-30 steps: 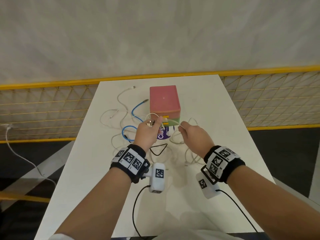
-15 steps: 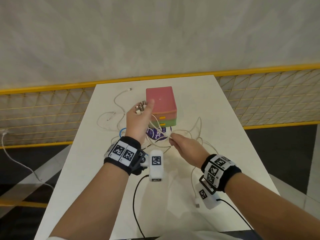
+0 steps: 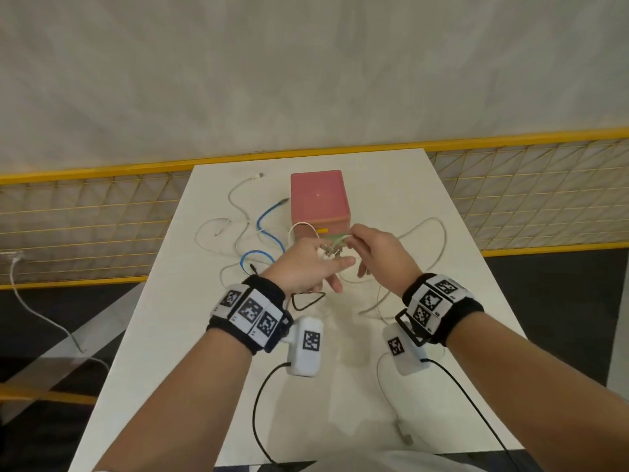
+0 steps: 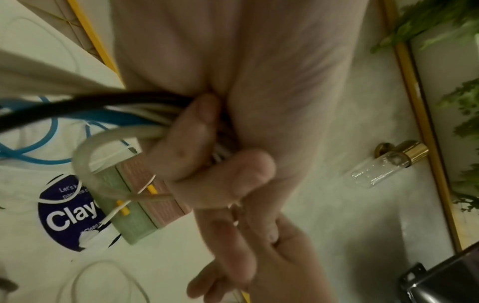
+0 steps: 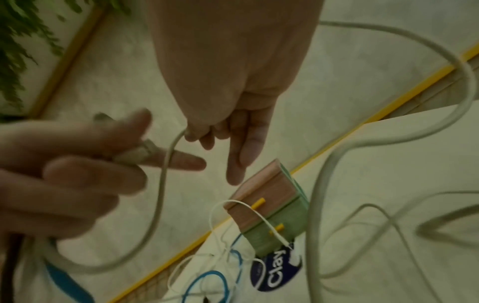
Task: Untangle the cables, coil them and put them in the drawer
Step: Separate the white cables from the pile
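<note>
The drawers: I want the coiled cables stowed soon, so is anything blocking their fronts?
Yes. Both drawers are shut, and a thin white cable hangs across both yellow handles. It needs clearing before either opens.

We see a pink-and-green drawer box [image 3: 319, 199] with yellow handles, blue cable [image 3: 267, 233], white cables [image 3: 439, 247], checkered wristbands [image 3: 250, 311].

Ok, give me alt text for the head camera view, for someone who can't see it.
Two hands meet over a white table: the left hand grips a bundle of cable ends while the right hand pinches a white cable. Behind them stands a small pink drawer box, with a blue cable sprawled to its left.
</note>
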A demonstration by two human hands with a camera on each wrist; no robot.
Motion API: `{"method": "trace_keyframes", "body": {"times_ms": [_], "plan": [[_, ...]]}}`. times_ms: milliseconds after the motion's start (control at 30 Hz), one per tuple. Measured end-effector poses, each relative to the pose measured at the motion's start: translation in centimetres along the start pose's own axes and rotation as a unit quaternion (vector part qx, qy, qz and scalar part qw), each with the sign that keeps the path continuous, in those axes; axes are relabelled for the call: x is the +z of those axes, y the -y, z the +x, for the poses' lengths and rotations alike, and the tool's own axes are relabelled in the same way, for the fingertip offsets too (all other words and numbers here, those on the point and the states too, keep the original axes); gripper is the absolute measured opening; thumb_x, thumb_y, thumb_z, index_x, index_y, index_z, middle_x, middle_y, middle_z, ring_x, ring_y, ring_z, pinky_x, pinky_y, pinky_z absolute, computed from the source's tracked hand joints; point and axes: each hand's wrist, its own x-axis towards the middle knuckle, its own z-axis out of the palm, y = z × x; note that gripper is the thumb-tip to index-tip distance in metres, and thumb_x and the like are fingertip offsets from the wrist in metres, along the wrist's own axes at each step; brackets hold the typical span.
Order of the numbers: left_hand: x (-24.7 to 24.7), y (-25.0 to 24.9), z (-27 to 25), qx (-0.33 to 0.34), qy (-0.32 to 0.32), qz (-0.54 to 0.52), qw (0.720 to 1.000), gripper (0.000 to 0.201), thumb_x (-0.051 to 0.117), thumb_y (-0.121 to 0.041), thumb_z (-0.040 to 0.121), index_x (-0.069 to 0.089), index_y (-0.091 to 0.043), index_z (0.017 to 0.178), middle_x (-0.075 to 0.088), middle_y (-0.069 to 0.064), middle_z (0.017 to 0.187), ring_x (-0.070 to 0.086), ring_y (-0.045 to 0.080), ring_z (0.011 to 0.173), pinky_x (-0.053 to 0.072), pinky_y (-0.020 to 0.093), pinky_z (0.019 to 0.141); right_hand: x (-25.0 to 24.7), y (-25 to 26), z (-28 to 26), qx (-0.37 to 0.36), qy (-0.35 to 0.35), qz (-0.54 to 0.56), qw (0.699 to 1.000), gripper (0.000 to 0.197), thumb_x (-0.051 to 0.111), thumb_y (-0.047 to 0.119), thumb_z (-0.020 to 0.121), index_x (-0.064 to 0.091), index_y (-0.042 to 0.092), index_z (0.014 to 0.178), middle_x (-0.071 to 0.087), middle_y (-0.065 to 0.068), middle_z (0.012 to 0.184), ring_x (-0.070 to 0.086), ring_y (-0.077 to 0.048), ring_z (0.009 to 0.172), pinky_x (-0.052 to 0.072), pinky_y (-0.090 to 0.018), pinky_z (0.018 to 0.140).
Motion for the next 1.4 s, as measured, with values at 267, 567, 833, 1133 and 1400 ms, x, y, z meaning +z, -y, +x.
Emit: {"method": "trace_keyframes", "body": {"times_ms": [267, 567, 833, 1133, 1400], "plan": [[-4.2, 0.7, 1.5, 0.033, -0.332, -0.175, 0.926, 0.031, 0.069, -0.043, 0.086, 0.06, -0.013, 0.091, 0.054, 0.001, 0.056, 0.041, 0.012, 0.035, 0.035, 0.025, 0.047, -1.5, -0.4, -0.8, 0.065, 0.023, 0.008, 0.998, 0.028, 0.034, 0.033, 0.101, 0.046, 0.026, 0.076, 0.054, -0.004, 0.076, 0.067, -0.02, 0.056, 0.055, -0.038, 0.048], [0.5, 0.4, 0.8, 0.149, -0.178, 0.032, 0.972, 0.02, 0.064, -0.043, 0.089, 0.059, -0.025, 0.082, 0.055, -0.007, 0.066, 0.05, 0.007, 0.054, 0.042, 0.022, 0.056, -0.5, 2.2, 0.0, -0.031, 0.029, 0.02, 0.999, 0.017, 0.04, 0.017, 0.1, 0.054, 0.017, 0.091, 0.045, 0.02, 0.06, 0.053, 0.007, 0.056, 0.038, -0.01, 0.056], [-3.6, -0.3, 0.6, 0.127, -0.376, 0.024, 0.918, 0.038, 0.067, -0.048, 0.086, 0.053, -0.015, 0.073, 0.044, -0.005, 0.061, 0.037, 0.01, 0.053, 0.031, 0.024, 0.053, -1.5, 0.0, -1.1, 0.007, 0.057, 0.046, 0.997, 0.05, 0.03, 0.026, 0.103, 0.04, 0.067, 0.077, 0.046, 0.008, 0.056, 0.05, -0.018, 0.048, 0.042, -0.024, 0.053], [0.1, 0.4, 0.9, 0.145, -0.191, 0.073, 0.968, 0.023, 0.071, -0.044, 0.084, 0.062, -0.022, 0.083, 0.062, -0.003, 0.078, 0.055, 0.005, 0.067, 0.04, 0.015, 0.061, -0.7, 0.8, 0.6, -0.013, 0.056, 0.066, 0.996, 0.028, 0.032, 0.017, 0.101, 0.052, 0.024, 0.119, 0.049, 0.0, 0.054, 0.052, -0.017, 0.045, 0.046, -0.031, 0.051], [-3.9, -0.9, -0.2, 0.183, -0.408, -0.005, 0.894, 0.023, 0.068, -0.04, 0.087, 0.059, -0.028, 0.105, 0.055, -0.014, 0.073, 0.051, -0.008, 0.063, 0.038, 0.007, 0.061, -0.4, -0.5, 0.2, 0.058, 0.096, 0.054, 0.992, 0.026, 0.028, 0.031, 0.102, 0.045, 0.041, 0.085, 0.054, -0.012, 0.072, 0.065, -0.032, 0.055, 0.053, -0.035, 0.054]]}}
